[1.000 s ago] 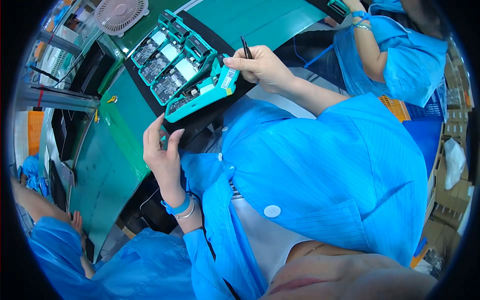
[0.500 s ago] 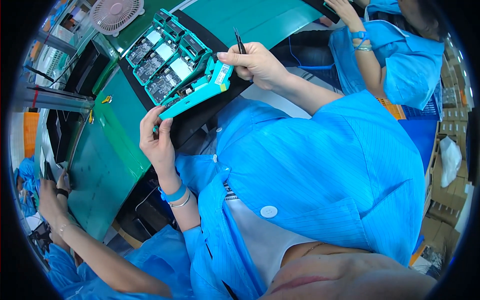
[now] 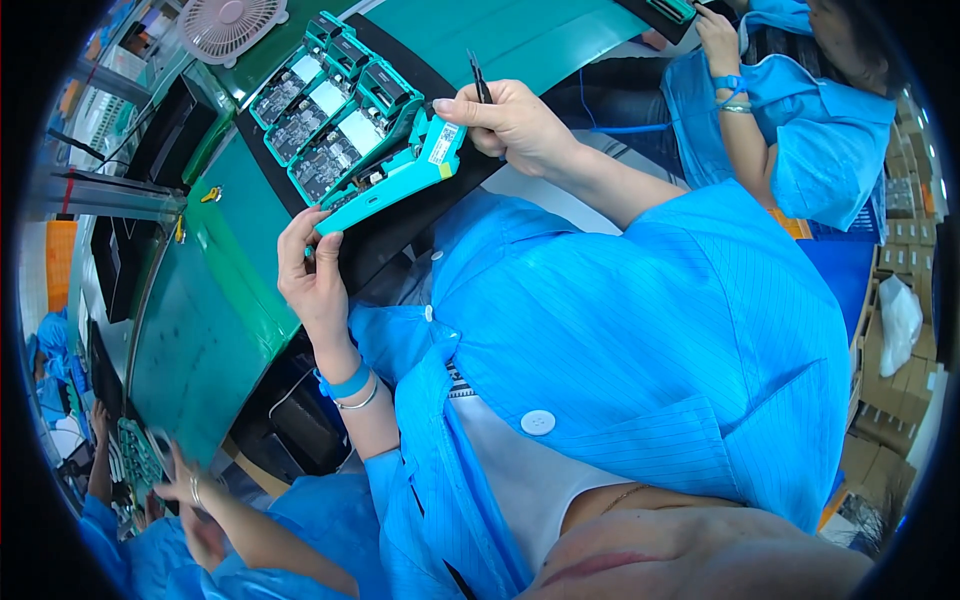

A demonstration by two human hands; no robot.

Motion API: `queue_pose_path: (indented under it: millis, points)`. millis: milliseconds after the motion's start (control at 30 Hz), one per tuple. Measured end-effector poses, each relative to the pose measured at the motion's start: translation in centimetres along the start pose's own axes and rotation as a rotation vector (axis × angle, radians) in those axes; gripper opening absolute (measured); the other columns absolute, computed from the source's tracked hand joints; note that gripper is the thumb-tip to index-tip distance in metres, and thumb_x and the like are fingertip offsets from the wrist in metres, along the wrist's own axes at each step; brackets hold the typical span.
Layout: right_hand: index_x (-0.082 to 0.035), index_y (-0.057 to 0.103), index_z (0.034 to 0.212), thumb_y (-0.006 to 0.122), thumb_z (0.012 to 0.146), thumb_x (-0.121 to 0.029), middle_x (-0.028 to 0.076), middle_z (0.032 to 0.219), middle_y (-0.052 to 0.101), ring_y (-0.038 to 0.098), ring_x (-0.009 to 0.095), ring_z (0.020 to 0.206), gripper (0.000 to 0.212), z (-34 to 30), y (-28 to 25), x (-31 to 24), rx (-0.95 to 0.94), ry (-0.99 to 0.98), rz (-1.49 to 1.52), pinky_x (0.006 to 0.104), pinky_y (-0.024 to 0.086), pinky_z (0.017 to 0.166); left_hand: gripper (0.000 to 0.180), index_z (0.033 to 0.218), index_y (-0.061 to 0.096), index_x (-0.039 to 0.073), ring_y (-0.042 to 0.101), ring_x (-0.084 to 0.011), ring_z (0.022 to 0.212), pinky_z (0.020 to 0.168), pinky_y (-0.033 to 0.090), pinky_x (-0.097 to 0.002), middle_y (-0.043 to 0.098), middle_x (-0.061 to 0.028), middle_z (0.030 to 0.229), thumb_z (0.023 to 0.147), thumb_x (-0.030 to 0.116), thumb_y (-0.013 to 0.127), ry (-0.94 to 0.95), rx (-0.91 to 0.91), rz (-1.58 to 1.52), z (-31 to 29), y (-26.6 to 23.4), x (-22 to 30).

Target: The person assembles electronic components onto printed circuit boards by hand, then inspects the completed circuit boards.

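My left hand (image 3: 315,275) has its thumb and forefinger pinched on the near left end of a teal housing (image 3: 385,192), the other fingers loosely curled. My right hand (image 3: 515,125) is folded around slim dark tweezers (image 3: 481,82), whose tips point to the far side, and its thumb rests at the far right end of that same housing. The housing sits tilted between my two hands, just in front of me, over the near edge of a black mat (image 3: 412,62); its outer wall is turned toward me, with a white label (image 3: 443,143) and a small yellow patch (image 3: 446,171) near the right end. Just beyond it, three more teal cases (image 3: 320,155) stand in a row reaching to the far left, showing dark circuit boards and pale blocks inside. The mat lies on a green worktop (image 3: 200,330). To the left of the row are small yellow pieces (image 3: 211,194), and at the far left stands a pinkish fan (image 3: 230,28). A blue band (image 3: 347,385) circles my left wrist. A co-worker in blue (image 3: 830,150) sits to the far right, and another person's forearm (image 3: 265,540) reaches in at near left, the hand blurred.
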State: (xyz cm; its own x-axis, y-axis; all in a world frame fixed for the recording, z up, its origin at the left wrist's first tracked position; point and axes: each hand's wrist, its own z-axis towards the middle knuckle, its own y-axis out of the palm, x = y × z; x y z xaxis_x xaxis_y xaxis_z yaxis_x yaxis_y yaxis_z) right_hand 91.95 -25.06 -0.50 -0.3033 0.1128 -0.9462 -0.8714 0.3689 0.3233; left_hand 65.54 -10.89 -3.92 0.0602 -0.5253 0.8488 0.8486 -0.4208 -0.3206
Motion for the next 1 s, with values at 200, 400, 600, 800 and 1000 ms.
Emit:
queue_pose_path:
  millis: [200, 400, 600, 800, 1000]
  points:
    - [-0.007, 0.065, 0.081, 0.071, 0.098, -0.028, -0.005, 0.055, 0.046, 0.032, 0.002, 0.043, 0.028, 0.1, 0.3, -0.1, 0.000, 0.008, 0.012, 0.0221, 0.018, 0.043, 0.019, 0.110, 0.072, 0.006, 0.055, -0.0083, 0.083, 0.064, 0.042, -0.0210, 0.067, -0.0051, 0.118, 0.092, 0.009, 0.074, 0.008, 0.017, 0.000, -0.1, -0.2, -0.2]
    - [-0.007, 0.065, 0.080, 0.071, 0.098, -0.029, -0.005, 0.055, 0.045, 0.031, 0.002, 0.043, 0.029, 0.2, 0.1, -0.1, -0.005, 0.007, 0.016, 0.0227, 0.017, 0.043, 0.018, 0.109, 0.072, 0.006, 0.053, -0.0069, 0.081, 0.062, 0.040, -0.0204, 0.067, -0.0047, 0.117, 0.092, 0.009, 0.074, -0.004, 0.017, 0.002, -0.1, 0.0, 0.0]
    - [-0.007, 0.065, 0.080, 0.071, 0.098, -0.029, -0.005, 0.055, 0.045, 0.031, 0.002, 0.043, 0.029, 0.2, 0.0, 0.1, -0.013, -0.003, 0.011, 0.0228, 0.018, 0.043, 0.018, 0.109, 0.071, 0.006, 0.053, -0.0064, 0.080, 0.060, 0.039, -0.0205, 0.068, -0.0045, 0.117, 0.092, 0.008, 0.074, 0.020, 0.024, 0.000, -0.1, 0.1, -0.4]
    - [-0.007, 0.065, 0.080, 0.071, 0.098, -0.030, -0.006, 0.055, 0.045, 0.031, 0.002, 0.044, 0.030, 0.2, -0.1, -0.1, -0.022, -0.001, 0.010, 0.0228, 0.017, 0.043, 0.018, 0.109, 0.071, 0.006, 0.053, -0.0067, 0.080, 0.061, 0.040, -0.0203, 0.068, -0.0045, 0.117, 0.092, 0.008, 0.074, -0.006, 0.015, 0.009, -0.1, 0.0, -0.1]
    - [-0.007, 0.064, 0.080, 0.072, 0.097, -0.029, -0.005, 0.060, 0.045, 0.034, 0.003, 0.049, 0.029, -0.3, -0.3, 0.3, -0.048, -0.050, -0.109, 0.0245, 0.021, 0.047, 0.023, 0.110, 0.072, 0.005, 0.054, -0.0076, 0.082, 0.063, 0.042, -0.0206, 0.067, -0.0061, 0.118, 0.088, 0.004, 0.076, -0.018, -0.006, 0.037, -0.1, -0.5, 0.9]
